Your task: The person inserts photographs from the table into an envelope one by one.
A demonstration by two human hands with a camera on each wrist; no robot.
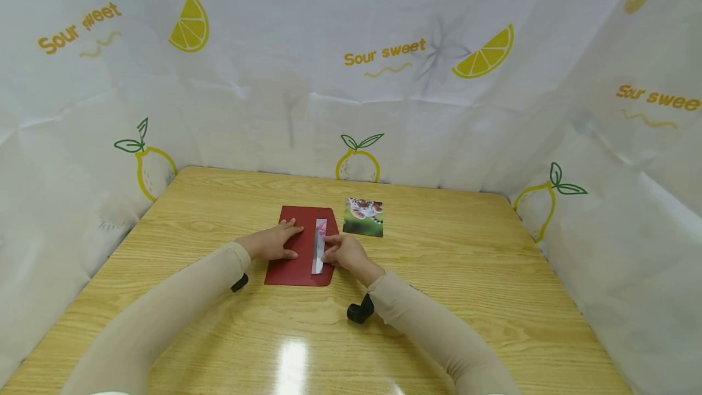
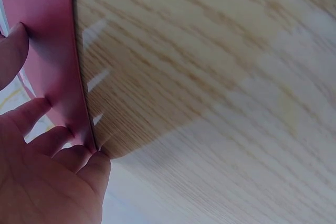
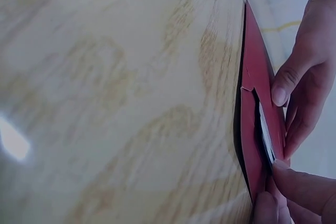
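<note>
A red paper envelope [image 1: 296, 270] lies on the table, its tapered end to the right. Out of a slit near that end shows a narrow strip of a glossy picture card [image 1: 319, 230], pink and grey; the rest of it is hidden. My left hand [image 1: 272, 242] rests with spread fingers on the envelope's left part. With thumb and forefinger my right hand [image 1: 350, 253] pinches the card's right edge. Seen from the right wrist, the card [image 3: 265, 129] stands up slightly from the envelope [image 3: 254, 56], and some right fingertips are at the envelope's edge.
A tiger picture card [image 1: 363, 224] lies on the wooden table [image 1: 450, 249], just right of the envelope. Black camera mounts [image 1: 359, 311] hang below the wrists. A white curtain [image 1: 263, 108] with lemon prints surrounds the table's back and sides.
</note>
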